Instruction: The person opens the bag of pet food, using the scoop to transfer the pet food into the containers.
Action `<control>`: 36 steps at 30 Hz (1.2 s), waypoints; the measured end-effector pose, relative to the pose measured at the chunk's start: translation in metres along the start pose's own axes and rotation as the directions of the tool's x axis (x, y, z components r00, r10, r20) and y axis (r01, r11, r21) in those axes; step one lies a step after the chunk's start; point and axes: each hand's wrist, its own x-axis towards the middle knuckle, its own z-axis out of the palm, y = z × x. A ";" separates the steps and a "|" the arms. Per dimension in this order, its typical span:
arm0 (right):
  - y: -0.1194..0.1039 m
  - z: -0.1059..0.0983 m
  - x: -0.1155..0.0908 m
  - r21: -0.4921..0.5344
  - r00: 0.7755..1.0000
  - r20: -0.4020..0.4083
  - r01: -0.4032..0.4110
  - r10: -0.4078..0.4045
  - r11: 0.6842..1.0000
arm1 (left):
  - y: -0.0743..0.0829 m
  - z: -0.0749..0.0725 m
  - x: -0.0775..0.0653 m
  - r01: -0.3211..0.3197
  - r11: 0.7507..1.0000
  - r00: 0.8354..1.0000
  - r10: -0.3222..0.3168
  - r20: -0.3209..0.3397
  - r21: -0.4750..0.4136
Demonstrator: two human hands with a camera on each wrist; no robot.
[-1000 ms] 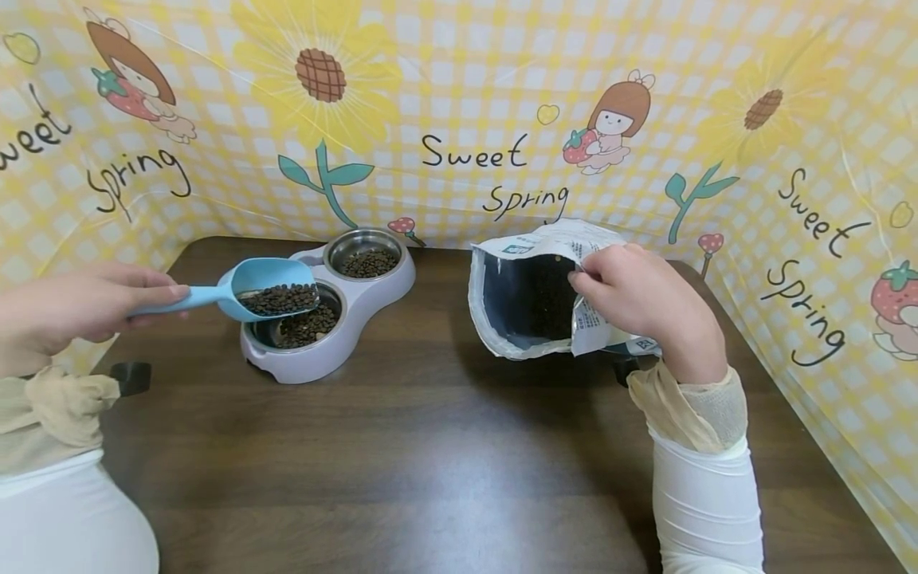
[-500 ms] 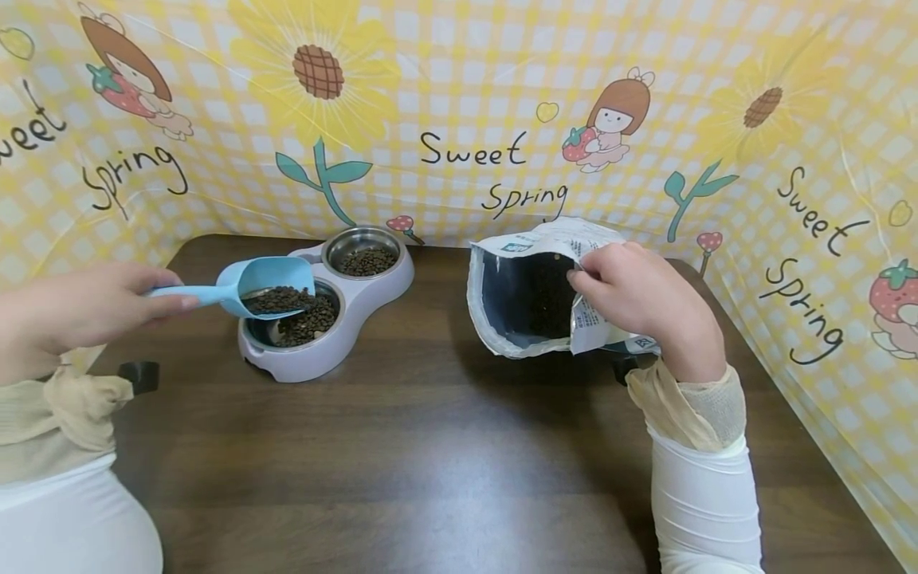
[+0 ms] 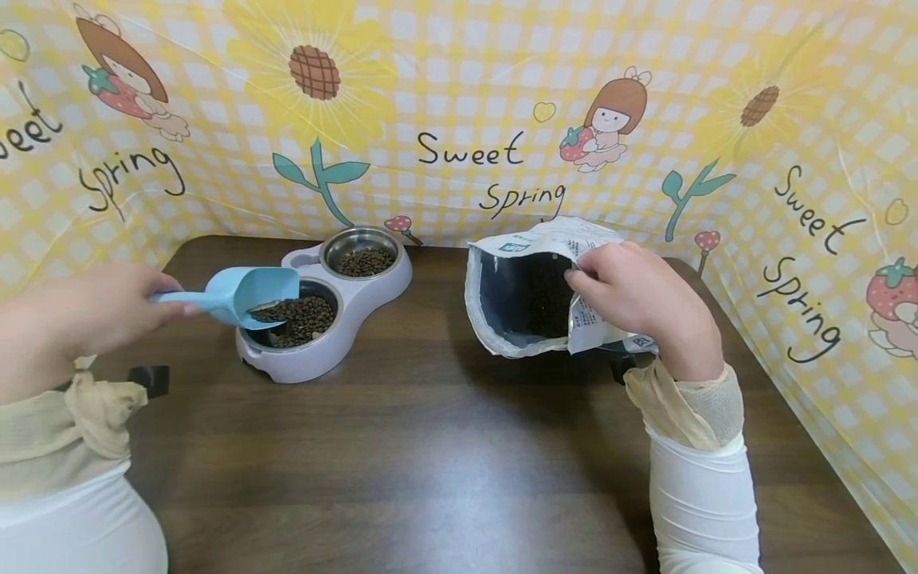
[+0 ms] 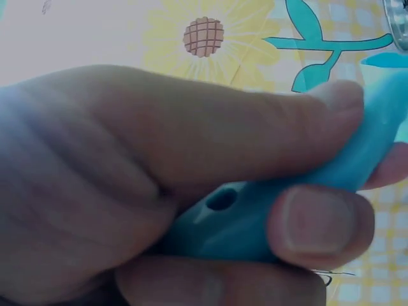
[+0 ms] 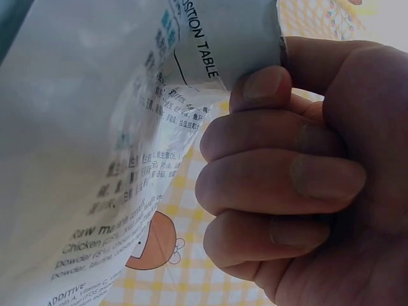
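My left hand [image 3: 107,311] grips the handle of a light-blue scoop [image 3: 233,291]; in the left wrist view the thumb and fingers wrap round that handle [image 4: 248,217]. The scoop is tilted over the front steel bowl, and brown kibble [image 3: 304,319] lies from its lip down into that bowl. Both bowls sit in a pale lilac double feeder [image 3: 344,327]. The back bowl [image 3: 358,235] also has kibble in it. My right hand [image 3: 645,303] pinches the open edge of a white printed bag [image 3: 495,343], whose mouth faces me with dark kibble inside.
The brown wooden table [image 3: 445,454] stretches across the front. A yellow checked cloth [image 3: 459,96] with flower and strawberry prints hangs behind and at both sides. A small black piece [image 3: 149,380] shows by the left wrist.
The scoop has tipped further and lowered over the front bowl, and much of its kibble has slid out into it. My left forearm has shifted right. My right hand and the bag have stayed put.
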 end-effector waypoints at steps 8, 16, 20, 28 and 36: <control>0.000 0.000 0.000 -0.003 1.000 0.005 -0.004 0.004 1.000 | 0.001 -0.001 -0.005 0.006 1.000 1.000 -0.006 -0.003 0.011; -0.001 0.000 0.000 -0.009 1.000 0.003 0.003 -0.003 1.000 | 0.001 -0.001 -0.012 0.024 1.000 1.000 -0.024 0.008 -0.011; -0.001 0.000 0.000 -0.008 1.000 0.003 0.002 -0.002 1.000 | 0.002 -0.002 -0.013 0.026 0.999 0.999 -0.026 -0.021 -0.022; 0.000 0.000 0.001 -0.010 1.000 0.009 -0.004 0.004 1.000 | 0.006 -0.007 -0.015 0.012 1.000 0.998 -0.011 -0.069 0.013; 0.000 0.000 0.001 -0.006 1.000 0.012 -0.004 0.004 1.000 | 0.011 -0.011 -0.021 0.044 0.999 0.993 -0.043 -0.113 0.011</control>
